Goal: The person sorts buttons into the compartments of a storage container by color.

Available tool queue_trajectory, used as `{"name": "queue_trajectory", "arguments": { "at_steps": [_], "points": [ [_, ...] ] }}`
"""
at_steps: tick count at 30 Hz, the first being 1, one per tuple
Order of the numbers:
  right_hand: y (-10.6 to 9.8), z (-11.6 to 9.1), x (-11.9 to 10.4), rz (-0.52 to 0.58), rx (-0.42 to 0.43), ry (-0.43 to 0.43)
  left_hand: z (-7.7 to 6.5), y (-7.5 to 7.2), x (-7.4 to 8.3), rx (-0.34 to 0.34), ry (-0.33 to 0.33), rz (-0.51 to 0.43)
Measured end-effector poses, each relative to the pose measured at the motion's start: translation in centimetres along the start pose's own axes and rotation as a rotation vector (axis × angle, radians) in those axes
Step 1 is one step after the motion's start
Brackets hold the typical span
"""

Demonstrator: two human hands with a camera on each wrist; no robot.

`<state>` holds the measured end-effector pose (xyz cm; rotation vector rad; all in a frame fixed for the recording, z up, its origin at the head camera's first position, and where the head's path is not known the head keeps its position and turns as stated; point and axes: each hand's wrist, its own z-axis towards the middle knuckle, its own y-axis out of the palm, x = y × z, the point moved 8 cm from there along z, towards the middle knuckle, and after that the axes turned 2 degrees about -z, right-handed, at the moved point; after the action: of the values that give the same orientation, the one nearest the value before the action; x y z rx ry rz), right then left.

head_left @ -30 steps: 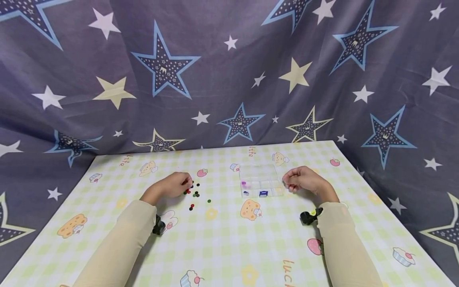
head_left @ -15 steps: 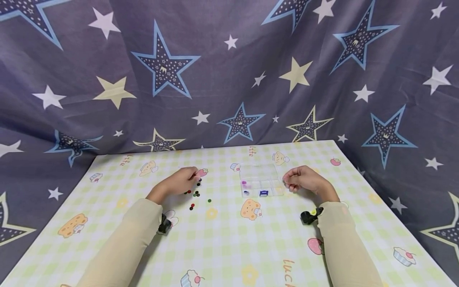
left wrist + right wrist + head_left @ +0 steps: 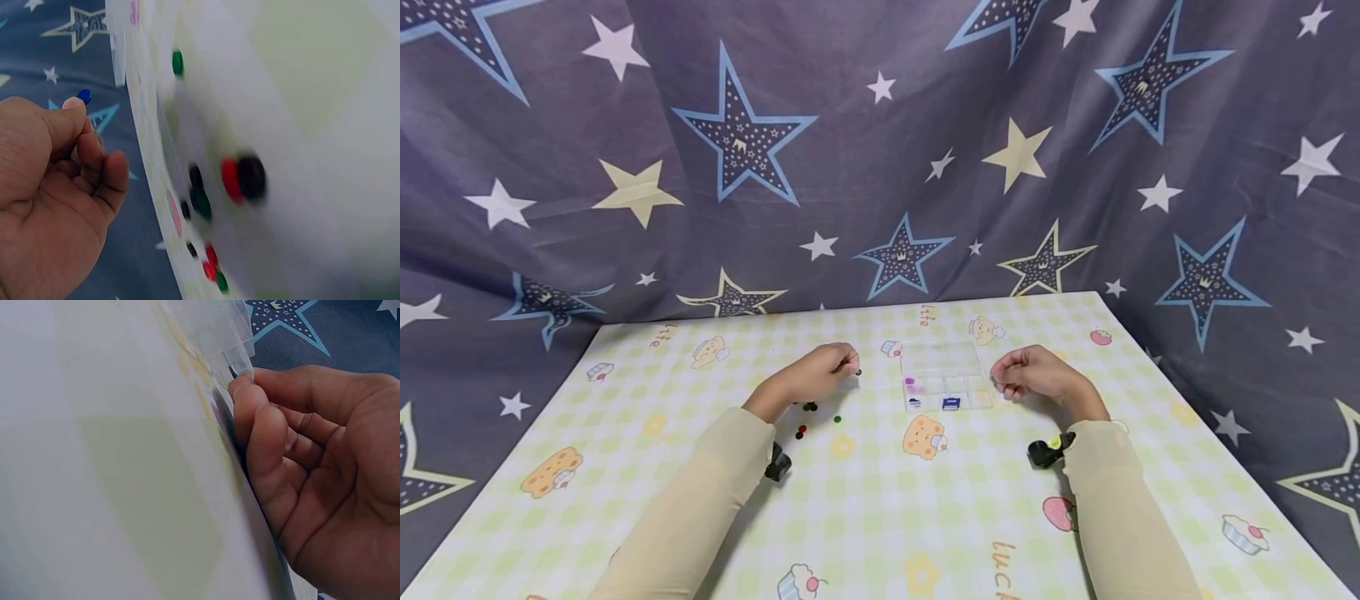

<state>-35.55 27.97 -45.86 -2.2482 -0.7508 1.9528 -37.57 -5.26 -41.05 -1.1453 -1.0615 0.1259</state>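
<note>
A small blue button (image 3: 84, 96) is pinched between the thumb and fingertip of my left hand (image 3: 818, 372), held up off the table left of the box. At the centre right of the head view lies a clear plastic compartment box (image 3: 943, 385) with its lid raised. Pink and dark blue pieces lie in its left compartments, and a blue label (image 3: 951, 404) marks its front. My right hand (image 3: 1036, 375) pinches the box's right edge; in the right wrist view, thumb and forefinger close on a clear tab (image 3: 240, 364). The other right fingers are curled.
Loose buttons lie on the table below my left hand: a green button (image 3: 838, 419), a red button (image 3: 230, 179) beside a black button (image 3: 252, 177), and several more. A checked cloth (image 3: 880, 525) covers the table. A star-patterned curtain (image 3: 850, 158) hangs behind.
My left hand has moved right from over the loose buttons towards the box, carrying the blue button. My right hand has stayed at the box's edge.
</note>
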Motion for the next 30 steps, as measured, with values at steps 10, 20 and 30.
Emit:
{"name": "queue_trajectory", "arguments": {
  "at_steps": [10,20,30],
  "points": [
    [-0.1,0.0,0.1,-0.004,-0.006,-0.005,2.4,2.3,3.2,-0.03,0.08,0.056],
    [0.0,0.0,-0.2,-0.003,-0.002,0.006,3.7,4.5,5.4,-0.081,0.144,0.034],
    [-0.1,0.0,0.0,-0.001,-0.002,0.006,4.0,5.8,5.6,-0.097,0.104,0.028]
  ]
}}
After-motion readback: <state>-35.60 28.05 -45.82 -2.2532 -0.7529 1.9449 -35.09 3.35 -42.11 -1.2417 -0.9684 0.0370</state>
